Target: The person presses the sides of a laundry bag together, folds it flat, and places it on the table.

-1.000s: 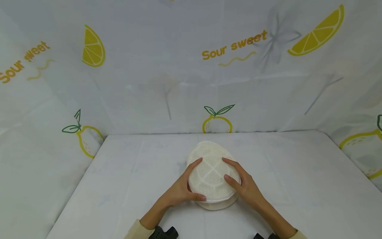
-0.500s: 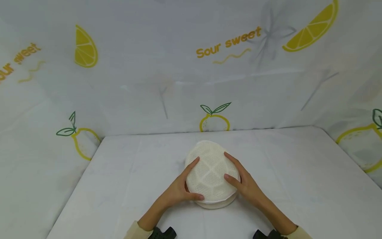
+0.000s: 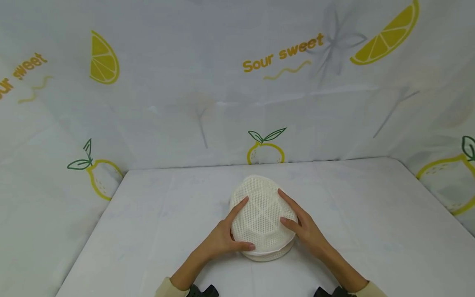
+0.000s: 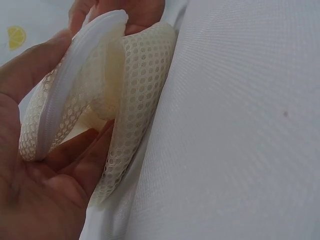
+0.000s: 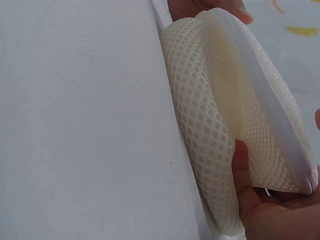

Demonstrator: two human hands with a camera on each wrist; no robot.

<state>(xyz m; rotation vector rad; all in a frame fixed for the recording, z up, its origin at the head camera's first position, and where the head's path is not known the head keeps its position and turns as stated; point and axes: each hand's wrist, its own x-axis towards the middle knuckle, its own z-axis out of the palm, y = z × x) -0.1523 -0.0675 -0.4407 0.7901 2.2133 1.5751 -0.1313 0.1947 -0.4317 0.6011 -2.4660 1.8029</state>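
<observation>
Backdrop (image 3: 167,103) further left in view, behind bag (image 3: 262,220)

Three views of one mesh bag (image 3: 261,216)

Head view's the wide one: farther back, looking forward and down at the desk (image 3: 170,210), with the printed cloth (image 3: 178,86) behind. Wrist views are way closer, down low and tipped sideways, one peering past the left hand (image 3: 224,239), one past the right hand (image 3: 309,233). All three share the bag and both hands.
</observation>
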